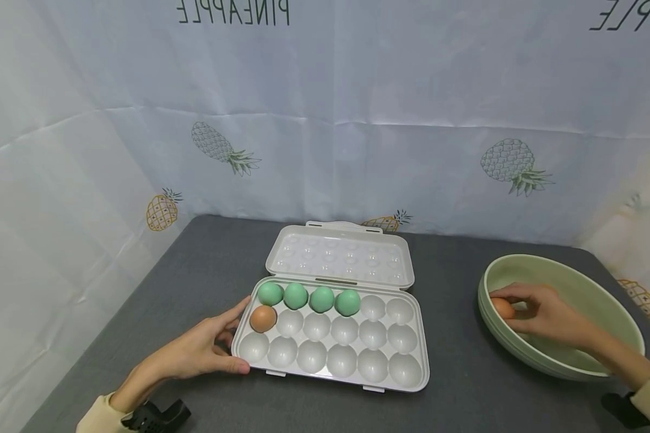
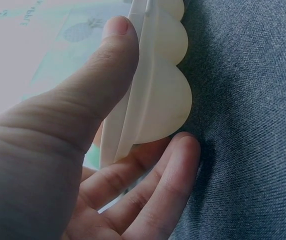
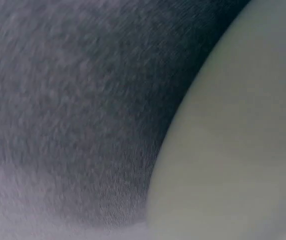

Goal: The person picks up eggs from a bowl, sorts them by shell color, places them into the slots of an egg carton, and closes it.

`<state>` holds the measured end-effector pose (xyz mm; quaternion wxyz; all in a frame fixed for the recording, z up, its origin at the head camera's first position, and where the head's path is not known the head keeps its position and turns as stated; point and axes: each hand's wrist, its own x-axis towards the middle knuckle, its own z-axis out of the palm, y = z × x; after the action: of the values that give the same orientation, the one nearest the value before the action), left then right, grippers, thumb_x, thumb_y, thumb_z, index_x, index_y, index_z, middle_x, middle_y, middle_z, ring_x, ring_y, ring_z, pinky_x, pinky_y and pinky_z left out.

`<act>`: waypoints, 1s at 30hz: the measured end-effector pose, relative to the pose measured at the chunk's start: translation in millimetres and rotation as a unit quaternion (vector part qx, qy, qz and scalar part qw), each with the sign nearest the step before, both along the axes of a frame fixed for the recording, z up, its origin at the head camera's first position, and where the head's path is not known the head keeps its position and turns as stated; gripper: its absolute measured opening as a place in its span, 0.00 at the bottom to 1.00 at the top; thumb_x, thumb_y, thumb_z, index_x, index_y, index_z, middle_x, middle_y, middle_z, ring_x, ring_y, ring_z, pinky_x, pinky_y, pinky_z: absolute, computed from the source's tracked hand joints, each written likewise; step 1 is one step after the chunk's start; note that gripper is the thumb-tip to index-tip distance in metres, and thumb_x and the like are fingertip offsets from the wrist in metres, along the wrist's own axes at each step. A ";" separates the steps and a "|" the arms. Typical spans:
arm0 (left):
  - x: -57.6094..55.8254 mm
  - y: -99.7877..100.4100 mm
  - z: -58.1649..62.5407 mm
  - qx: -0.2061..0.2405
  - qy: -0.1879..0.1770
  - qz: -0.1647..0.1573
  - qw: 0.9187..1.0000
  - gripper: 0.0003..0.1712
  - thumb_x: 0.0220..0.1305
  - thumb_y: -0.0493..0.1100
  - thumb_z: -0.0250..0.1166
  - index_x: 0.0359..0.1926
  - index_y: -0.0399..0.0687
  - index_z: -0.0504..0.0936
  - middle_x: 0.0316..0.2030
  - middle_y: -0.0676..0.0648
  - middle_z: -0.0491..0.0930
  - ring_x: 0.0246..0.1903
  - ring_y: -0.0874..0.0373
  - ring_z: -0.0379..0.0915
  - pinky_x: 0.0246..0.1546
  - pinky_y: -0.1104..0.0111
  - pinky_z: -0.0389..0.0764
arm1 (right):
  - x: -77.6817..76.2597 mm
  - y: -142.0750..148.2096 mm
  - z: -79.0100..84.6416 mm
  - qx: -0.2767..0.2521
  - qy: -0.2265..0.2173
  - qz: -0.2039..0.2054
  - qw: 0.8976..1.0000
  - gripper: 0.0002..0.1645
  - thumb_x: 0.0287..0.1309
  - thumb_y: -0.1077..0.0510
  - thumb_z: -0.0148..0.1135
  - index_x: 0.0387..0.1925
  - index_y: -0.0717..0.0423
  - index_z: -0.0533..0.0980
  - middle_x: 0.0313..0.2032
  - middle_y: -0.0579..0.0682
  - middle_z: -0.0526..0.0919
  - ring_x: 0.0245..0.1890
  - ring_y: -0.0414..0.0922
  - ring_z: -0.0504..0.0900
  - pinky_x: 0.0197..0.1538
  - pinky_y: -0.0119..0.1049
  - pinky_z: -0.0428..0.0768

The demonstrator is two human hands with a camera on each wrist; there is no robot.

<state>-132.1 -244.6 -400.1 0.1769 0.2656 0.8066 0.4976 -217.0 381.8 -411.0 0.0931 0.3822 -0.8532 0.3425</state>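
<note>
A white plastic egg tray (image 1: 372, 365) lies with its dimpled lid (image 1: 338, 255) folded back. Several green eggs (image 1: 322, 299) fill cups along its far row, and a brown egg (image 1: 263, 319) sits in the leftmost cup of the middle row. My left hand (image 1: 195, 349) grips the tray's left end; in the left wrist view the thumb (image 2: 118, 55) lies along the rim and fingers (image 2: 168, 185) reach beside the cups. Above the left part of a big green bowl (image 1: 574, 291), my right hand (image 1: 547, 316) pinches another brown egg (image 1: 504, 308).
A dark grey cloth (image 1: 211, 270) covers the table. Behind it hangs a white curtain (image 1: 411, 78) with printed pineapples, meeting the table's back edge. The bowl's outer wall (image 3: 233, 150) fills the right side of the right wrist view.
</note>
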 end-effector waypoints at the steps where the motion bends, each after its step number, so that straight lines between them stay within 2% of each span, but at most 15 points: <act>1: 0.0 0.1 0.0 0.000 -0.001 0.000 1.000 0.66 0.60 0.41 0.76 0.78 0.24 0.34 0.59 0.22 0.75 0.40 0.67 0.83 0.39 0.67 0.88 | 1.0 -0.6 0.4 0.000 -0.009 -0.015 1.000 0.36 0.35 0.79 0.78 0.51 0.59 0.83 0.49 0.22 0.81 0.46 0.21 0.79 0.41 0.17 0.79; 6: -0.6 0.2 0.5 0.000 -0.004 -0.002 1.000 0.66 0.60 0.41 0.76 0.78 0.25 0.33 0.60 0.21 0.74 0.40 0.67 0.83 0.39 0.67 0.88 | 5.8 -3.1 5.0 -0.026 -0.092 -0.071 0.993 0.27 0.48 0.75 0.74 0.53 0.63 0.82 0.48 0.23 0.81 0.45 0.21 0.80 0.41 0.20 0.82; 10: -0.9 -0.1 0.7 -0.001 -0.004 -0.001 1.000 0.66 0.60 0.41 0.76 0.78 0.26 0.33 0.60 0.21 0.74 0.40 0.67 0.83 0.39 0.67 0.88 | 8.1 -6.9 11.8 -0.042 -0.125 -0.113 0.985 0.24 0.53 0.72 0.73 0.54 0.69 0.80 0.47 0.23 0.81 0.47 0.20 0.79 0.44 0.19 0.83; 15: -0.3 -0.3 0.2 -0.004 -0.002 0.002 1.000 0.67 0.60 0.42 0.76 0.78 0.26 0.34 0.60 0.22 0.75 0.40 0.67 0.83 0.38 0.67 0.87 | 10.6 -11.9 20.9 -0.036 -0.151 -0.193 0.969 0.25 0.60 0.61 0.73 0.59 0.62 0.79 0.47 0.19 0.81 0.49 0.14 0.76 0.44 0.16 0.78; 17: 0.0 -0.3 0.3 -0.006 -0.001 0.004 1.000 0.67 0.60 0.42 0.76 0.78 0.26 0.34 0.59 0.22 0.75 0.39 0.68 0.83 0.38 0.68 0.87 | 11.1 -13.7 25.1 -0.045 -0.165 -0.209 0.963 0.26 0.63 0.59 0.71 0.61 0.59 0.78 0.47 0.19 0.81 0.50 0.13 0.74 0.45 0.15 0.75; 21: 0.5 -0.4 0.3 -0.006 0.000 0.005 1.000 0.67 0.59 0.42 0.76 0.78 0.25 0.34 0.59 0.22 0.75 0.39 0.68 0.83 0.37 0.68 0.87 | 11.5 -16.7 30.8 -0.069 -0.168 -0.216 0.959 0.27 0.63 0.62 0.70 0.63 0.60 0.77 0.47 0.20 0.82 0.51 0.13 0.74 0.47 0.13 0.72; 27: 0.5 -0.2 0.3 -0.002 -0.002 0.001 1.000 0.67 0.60 0.42 0.76 0.78 0.25 0.33 0.60 0.21 0.74 0.39 0.68 0.83 0.38 0.68 0.87 | 12.6 -22.0 37.5 -0.088 -0.181 -0.228 0.953 0.29 0.65 0.60 0.68 0.67 0.55 0.75 0.49 0.15 0.80 0.51 0.12 0.75 0.46 0.15 0.75; 30: 0.3 -0.3 0.0 0.000 -0.002 0.001 1.000 0.67 0.60 0.42 0.76 0.78 0.25 0.33 0.60 0.21 0.74 0.39 0.68 0.83 0.38 0.68 0.87 | 12.8 -23.9 41.1 -0.093 -0.186 -0.219 0.953 0.29 0.66 0.60 0.67 0.68 0.55 0.74 0.50 0.16 0.80 0.52 0.13 0.76 0.45 0.16 0.75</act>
<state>-131.9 -244.9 -400.1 0.1779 0.2644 0.8065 0.4981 -204.2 357.9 -369.9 0.0403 0.1049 -0.8826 0.4565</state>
